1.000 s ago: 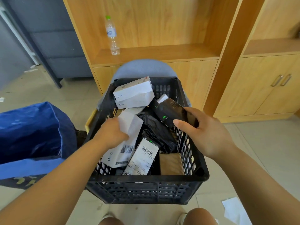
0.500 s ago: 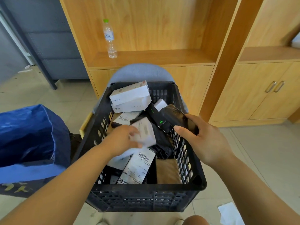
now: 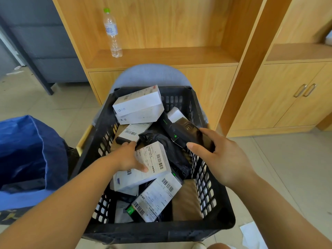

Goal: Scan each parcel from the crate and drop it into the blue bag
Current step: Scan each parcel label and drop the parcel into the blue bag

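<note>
A black slatted crate (image 3: pixel 213 203) in front of me holds several parcels: white boxes, black bags, labelled packets. My left hand (image 3: pixel 125 157) grips a white parcel (image 3: pixel 152 164) inside the crate, its barcode label facing up. My right hand (image 3: pixel 221 159) holds a black handheld scanner (image 3: pixel 185 132) over the crate's right side, its green light lit and its head toward the parcel. The blue bag (image 3: pixel 30 151) stands open on the floor at the left of the crate.
The crate rests on a grey-blue chair (image 3: pixel 149 76). Behind it stands a wooden cabinet (image 3: pixel 224 83) with a water bottle (image 3: pixel 112 33) on its shelf. A white sheet of paper (image 3: pixel 251 234) lies on the tiled floor at lower right. A dark sofa (image 3: pixel 45 42) is at far left.
My left hand has turned the white parcel over so that its barcode label faces up, shifting it slightly right. My right hand keeps the scanner almost still.
</note>
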Demonstrator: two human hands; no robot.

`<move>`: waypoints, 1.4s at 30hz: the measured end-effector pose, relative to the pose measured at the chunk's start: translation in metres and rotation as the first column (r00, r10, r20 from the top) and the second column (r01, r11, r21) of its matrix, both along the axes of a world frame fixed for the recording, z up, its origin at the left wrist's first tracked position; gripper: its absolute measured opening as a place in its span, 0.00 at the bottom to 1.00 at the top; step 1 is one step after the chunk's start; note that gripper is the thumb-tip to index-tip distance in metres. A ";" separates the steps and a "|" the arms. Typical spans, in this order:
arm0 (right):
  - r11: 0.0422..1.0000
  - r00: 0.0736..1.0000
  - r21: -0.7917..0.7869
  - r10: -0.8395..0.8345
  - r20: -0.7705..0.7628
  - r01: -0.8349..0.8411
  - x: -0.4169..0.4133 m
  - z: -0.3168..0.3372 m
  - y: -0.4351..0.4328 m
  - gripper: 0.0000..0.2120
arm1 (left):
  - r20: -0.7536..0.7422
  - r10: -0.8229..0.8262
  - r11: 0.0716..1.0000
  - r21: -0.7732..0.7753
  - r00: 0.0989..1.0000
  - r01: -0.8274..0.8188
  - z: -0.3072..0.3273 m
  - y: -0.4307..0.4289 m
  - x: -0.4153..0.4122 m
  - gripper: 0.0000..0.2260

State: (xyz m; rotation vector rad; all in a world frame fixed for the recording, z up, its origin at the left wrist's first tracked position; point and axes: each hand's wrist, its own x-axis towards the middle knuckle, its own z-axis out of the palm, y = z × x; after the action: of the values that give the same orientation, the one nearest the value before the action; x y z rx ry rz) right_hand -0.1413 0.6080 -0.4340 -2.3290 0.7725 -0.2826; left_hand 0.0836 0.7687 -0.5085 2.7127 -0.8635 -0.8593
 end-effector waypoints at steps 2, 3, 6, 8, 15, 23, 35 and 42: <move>1.000 1.000 -0.007 -0.003 -0.004 0.003 0.004 -0.001 -0.001 0.31 | 0.002 -0.022 0.999 -0.028 1.000 0.022 -0.001 -0.001 -0.004 0.36; 1.000 1.000 -0.009 -0.005 -0.008 0.005 0.005 -0.001 -0.001 0.31 | -0.021 -0.020 0.999 -0.041 1.000 0.020 -0.002 0.001 -0.007 0.33; 1.000 1.000 -0.014 0.000 -0.014 0.000 0.007 0.000 0.003 0.31 | -0.109 -0.008 0.996 -0.091 0.994 -0.002 -0.007 0.005 -0.013 0.35; 1.000 1.000 -0.013 0.002 -0.014 -0.002 0.006 0.002 0.005 0.30 | -0.129 -0.012 0.994 -0.109 0.992 -0.002 -0.006 0.006 -0.018 0.36; 0.999 0.998 -0.036 0.009 -0.059 -0.011 -0.007 0.009 0.009 0.30 | -0.138 -0.029 0.991 -0.133 0.990 0.010 0.010 0.007 -0.020 0.23; 0.989 0.965 -0.109 0.065 -0.255 -0.095 -0.020 0.025 0.018 0.26 | -0.105 0.151 0.908 -0.377 0.983 -0.180 0.045 0.046 -0.013 0.20; 0.930 0.945 -0.319 0.075 -0.319 -0.182 -0.017 0.060 0.027 0.28 | 0.019 0.421 0.654 -0.699 0.907 -0.289 0.085 0.061 -0.039 0.21; 0.928 0.961 -0.334 0.078 -0.264 -0.167 -0.021 0.073 0.028 0.27 | 0.016 0.423 0.655 -0.696 0.906 -0.294 0.094 0.066 -0.047 0.21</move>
State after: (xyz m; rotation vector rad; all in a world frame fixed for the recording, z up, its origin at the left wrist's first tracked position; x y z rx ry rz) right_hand -0.1625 0.6362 -0.3613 -2.7814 0.7353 -0.0783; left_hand 0.0362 0.8350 -0.4148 2.1749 -0.4836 -0.1437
